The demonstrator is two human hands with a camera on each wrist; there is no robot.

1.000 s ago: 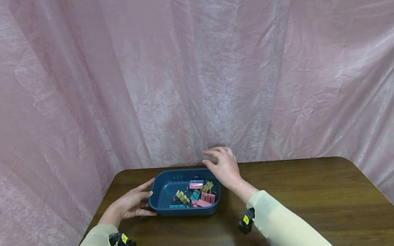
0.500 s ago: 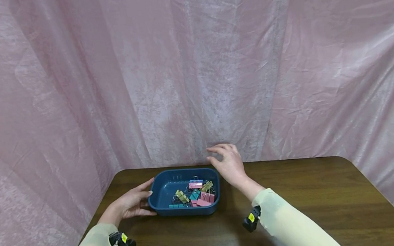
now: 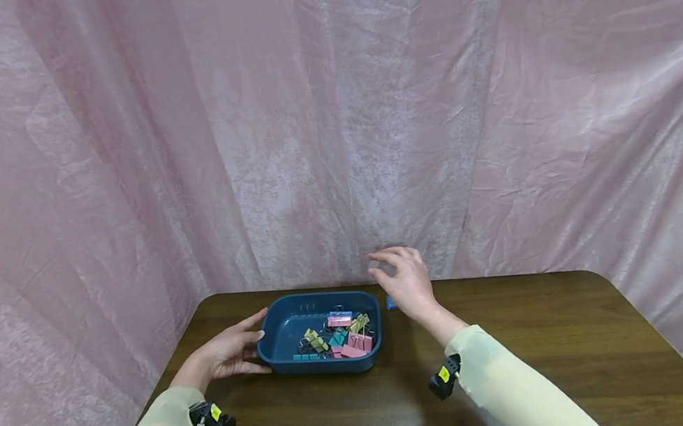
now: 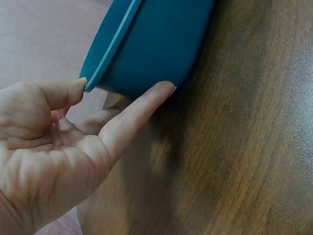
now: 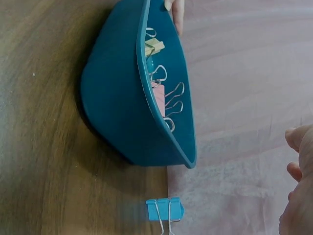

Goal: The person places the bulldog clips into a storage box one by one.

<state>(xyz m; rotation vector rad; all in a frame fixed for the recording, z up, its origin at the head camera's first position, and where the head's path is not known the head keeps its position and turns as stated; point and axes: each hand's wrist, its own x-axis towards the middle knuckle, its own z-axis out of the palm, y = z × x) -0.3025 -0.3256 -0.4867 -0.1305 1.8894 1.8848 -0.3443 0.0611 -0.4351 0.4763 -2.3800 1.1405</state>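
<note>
Support surface: dark wooden table (image 3: 520,340), rounded corners, far edge against pink fabric backdrop (image 3: 331,123). Directly on table: teal plastic tray (image 3: 279,332) (holds assorted coloured binder clips (image 3: 339,336)), positioned left of centre near far edge. Single blue binder clip (image 5: 165,209) lies on tabletop just beside tray's right end, apart from it.

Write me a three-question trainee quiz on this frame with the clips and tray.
1. True or false: the left hand touches the dark blue plastic tray.
2. Where does the light blue metal binder clip lie? A. inside the tray B. on the brown wooden table beside the tray C. in the right hand's grip
3. What does the right hand hold?

Key
1. True; thumb and finger touch its side.
2. B
3. Nothing; its fingers hang loosely curled above the table.
</note>
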